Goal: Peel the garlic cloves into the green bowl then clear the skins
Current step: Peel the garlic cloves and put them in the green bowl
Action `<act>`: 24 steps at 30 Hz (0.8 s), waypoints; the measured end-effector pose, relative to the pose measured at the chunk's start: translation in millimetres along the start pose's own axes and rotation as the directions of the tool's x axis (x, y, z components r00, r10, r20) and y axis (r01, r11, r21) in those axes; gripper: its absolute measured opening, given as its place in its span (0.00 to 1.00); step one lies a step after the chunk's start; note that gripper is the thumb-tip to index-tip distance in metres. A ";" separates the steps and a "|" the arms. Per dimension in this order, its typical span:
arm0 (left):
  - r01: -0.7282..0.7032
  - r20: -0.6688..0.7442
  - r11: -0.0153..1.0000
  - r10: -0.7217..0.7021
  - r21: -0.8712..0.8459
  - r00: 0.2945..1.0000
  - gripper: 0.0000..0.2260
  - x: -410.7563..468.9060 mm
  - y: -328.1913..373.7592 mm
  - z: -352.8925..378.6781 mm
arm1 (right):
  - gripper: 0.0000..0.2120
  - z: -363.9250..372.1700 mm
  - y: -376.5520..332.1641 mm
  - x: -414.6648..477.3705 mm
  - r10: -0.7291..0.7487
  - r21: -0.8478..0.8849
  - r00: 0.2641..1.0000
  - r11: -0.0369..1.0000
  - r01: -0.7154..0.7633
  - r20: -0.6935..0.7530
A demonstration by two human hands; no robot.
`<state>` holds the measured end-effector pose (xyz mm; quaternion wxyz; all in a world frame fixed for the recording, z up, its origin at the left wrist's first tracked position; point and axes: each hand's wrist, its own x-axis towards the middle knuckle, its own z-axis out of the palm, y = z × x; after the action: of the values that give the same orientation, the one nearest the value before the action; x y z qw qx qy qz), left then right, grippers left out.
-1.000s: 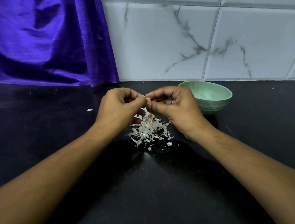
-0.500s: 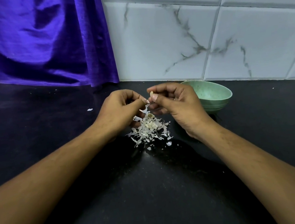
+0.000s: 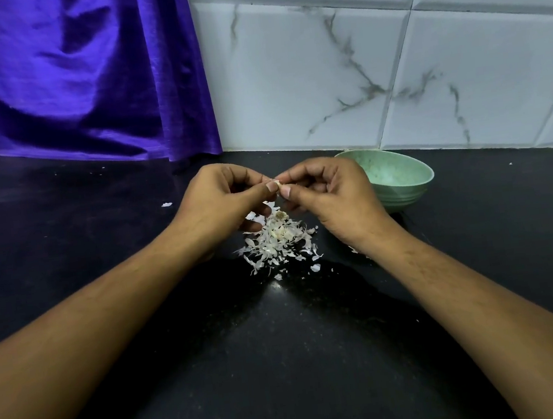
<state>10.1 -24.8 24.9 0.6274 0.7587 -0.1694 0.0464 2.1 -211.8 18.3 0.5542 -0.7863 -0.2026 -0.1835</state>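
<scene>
My left hand (image 3: 222,201) and my right hand (image 3: 332,196) meet fingertip to fingertip above the black counter, both pinching one small pale garlic clove (image 3: 278,184), mostly hidden by the fingers. Directly below them lies a loose pile of white garlic skins (image 3: 277,240) with a root stub and a few pale clove bits on top. The green bowl (image 3: 399,178) stands just right of my right hand, near the wall; its inside is partly hidden by that hand.
A purple cloth (image 3: 74,80) hangs at the back left down to the black counter (image 3: 285,363). White marble tiles (image 3: 389,58) form the back wall. One stray skin flake (image 3: 166,205) lies left of my left hand.
My right hand lifted a little half a second ago, then came back down to meet the left at the clove. The skin pile and bowl have stayed put.
</scene>
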 end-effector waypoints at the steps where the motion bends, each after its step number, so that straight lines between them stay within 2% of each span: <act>1: 0.002 0.004 1.000 -0.002 0.000 1.000 0.07 0.0 -0.4 -0.3 | 0.05 0.3 0.5 -0.1 0.000 -0.007 1.000 1.000 0.000 -0.002; 7: -0.026 -0.013 0.997 0.027 0.076 1.000 0.05 -2.6 0.5 -0.6 | 0.06 -0.7 -1.9 -1.0 0.006 -0.069 1.000 0.998 -0.007 -0.001; 12: -0.142 -0.031 0.945 0.158 0.294 0.987 0.03 -2.4 0.2 -4.5 | 0.07 -0.9 -3.2 -1.0 -0.009 -0.118 1.000 0.993 0.010 0.003; 17: -0.173 -0.036 0.924 0.197 0.341 0.980 0.03 -1.9 -2.4 -5.7 | 0.06 0.4 -5.9 -3.4 -0.018 -0.153 1.000 0.988 0.022 0.023; 24: -0.204 -0.032 0.924 0.226 0.323 0.974 0.04 -0.8 0.5 -5.2 | 0.03 -2.2 -12.7 -3.0 -0.035 -0.137 0.999 0.990 0.033 -0.014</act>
<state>9.8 -19.7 26.2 0.4937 0.8244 -0.2204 0.1675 -7.2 -210.4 27.6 0.4973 -0.8173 -0.1983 -0.2131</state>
